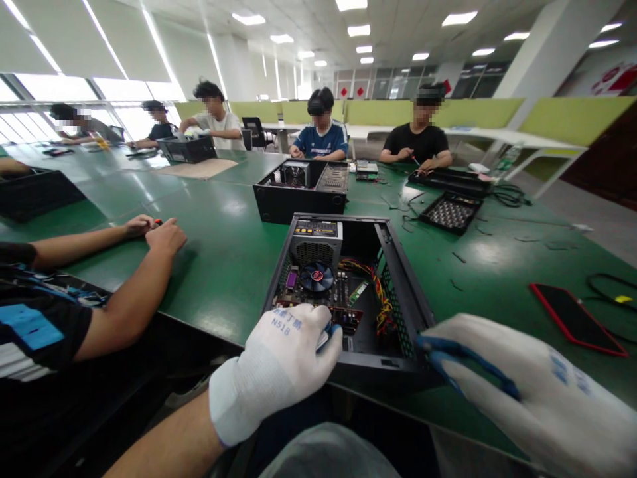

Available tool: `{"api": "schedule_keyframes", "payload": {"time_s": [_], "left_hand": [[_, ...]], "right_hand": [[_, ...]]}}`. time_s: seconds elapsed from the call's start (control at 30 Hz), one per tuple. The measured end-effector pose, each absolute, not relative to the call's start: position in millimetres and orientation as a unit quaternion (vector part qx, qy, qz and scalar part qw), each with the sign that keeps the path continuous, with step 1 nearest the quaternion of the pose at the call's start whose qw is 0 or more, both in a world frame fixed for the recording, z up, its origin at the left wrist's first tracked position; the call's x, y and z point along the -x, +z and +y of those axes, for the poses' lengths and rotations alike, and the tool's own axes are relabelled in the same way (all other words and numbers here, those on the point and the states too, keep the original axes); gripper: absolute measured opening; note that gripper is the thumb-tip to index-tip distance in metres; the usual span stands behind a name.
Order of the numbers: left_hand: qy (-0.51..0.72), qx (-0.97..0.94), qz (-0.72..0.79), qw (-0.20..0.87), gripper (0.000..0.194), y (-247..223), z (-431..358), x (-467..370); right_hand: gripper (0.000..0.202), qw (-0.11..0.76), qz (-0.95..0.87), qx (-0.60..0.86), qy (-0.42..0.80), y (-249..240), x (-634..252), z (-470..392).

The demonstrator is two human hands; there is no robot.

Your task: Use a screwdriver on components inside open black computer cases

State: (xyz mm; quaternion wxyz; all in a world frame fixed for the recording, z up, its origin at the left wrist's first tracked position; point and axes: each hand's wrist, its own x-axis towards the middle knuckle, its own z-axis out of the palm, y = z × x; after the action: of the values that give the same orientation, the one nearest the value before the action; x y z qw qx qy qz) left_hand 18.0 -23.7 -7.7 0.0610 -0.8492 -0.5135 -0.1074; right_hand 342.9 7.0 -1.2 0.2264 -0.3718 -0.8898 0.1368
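Observation:
An open black computer case (408, 292) lies on its side before me. Inside show a cooling fan (317, 277), a power supply (316, 242), a green memory stick (358, 292) and red-yellow cables (382, 299). My left hand (283, 352), in a white glove with blue fingertips, is closed over the case's near left part. Something small and pale shows between its thumb and fingers; I cannot make out what. At the near right corner, my right hand (517, 378), gloved alike and slightly blurred, has its fingertips brought together on the case's edge.
Another open case (301, 189) stands just beyond mine. A red-edged black panel (577, 318) lies at right, near a black cable (607, 292). A black tray-like part (452, 211) sits farther right. At left, a co-worker's hands (159, 232) rest over the green table (219, 265).

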Motion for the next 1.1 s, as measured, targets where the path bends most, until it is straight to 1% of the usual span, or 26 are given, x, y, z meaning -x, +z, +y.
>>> {"api": "schedule_keyframes", "payload": {"time_s": [0.07, 0.1, 0.17, 0.3, 0.33, 0.4, 0.5, 0.6, 0.73, 0.8, 0.93, 1.1], "left_hand": [[-0.128, 0.837, -0.53, 0.045, 0.034, -8, -30, -18], [-0.143, 0.831, -0.535, 0.04, 0.033, -8, -32, -18], [-0.167, 0.825, -0.538, 0.041, 0.031, -11, -35, -18], [-0.162, 0.817, -0.552, 0.034, 0.029, -16, -38, -18], [-0.16, 0.813, -0.559, 0.031, 0.029, -17, -38, -18], [-0.161, 0.806, -0.57, 0.023, 0.027, -18, -38, -18], [-0.174, 0.801, -0.573, 0.023, 0.026, -19, -38, -19], [-0.176, 0.799, -0.575, 0.024, 0.027, -20, -38, -19], [-0.175, 0.803, -0.57, 0.016, 0.027, -18, -38, -19], [-0.185, 0.809, -0.557, 0.023, 0.027, -16, -39, -18], [-0.21, 0.814, -0.54, 0.03, 0.03, -12, -40, -18], [-0.24, 0.809, -0.536, 0.032, 0.026, -18, -40, -18]], "right_hand": [[0.034, 0.214, -0.909, 0.351, 0.068, 18, -302, 28], [0.04, 0.193, -0.921, 0.337, 0.035, 23, -282, 40], [0.044, 0.116, -0.947, 0.299, -0.029, 24, -247, 65], [0.038, -0.101, -0.957, 0.257, -0.084, 7, -191, 108], [0.036, -0.136, -0.955, 0.249, -0.09, 1, -179, 115], [0.029, -0.175, -0.951, 0.237, -0.093, -10, -159, 126], [0.018, -0.186, -0.952, 0.227, -0.088, -21, -139, 133], [0.022, -0.181, -0.959, 0.203, -0.078, -24, -135, 135], [0.024, -0.171, -0.966, 0.179, -0.073, -14, -145, 132], [0.026, -0.158, -0.966, 0.191, -0.072, -7, -154, 129], [0.022, -0.135, -0.959, 0.236, -0.083, 7, -173, 127], [0.025, -0.183, -0.92, 0.317, -0.138, 16, -189, 145]]}}
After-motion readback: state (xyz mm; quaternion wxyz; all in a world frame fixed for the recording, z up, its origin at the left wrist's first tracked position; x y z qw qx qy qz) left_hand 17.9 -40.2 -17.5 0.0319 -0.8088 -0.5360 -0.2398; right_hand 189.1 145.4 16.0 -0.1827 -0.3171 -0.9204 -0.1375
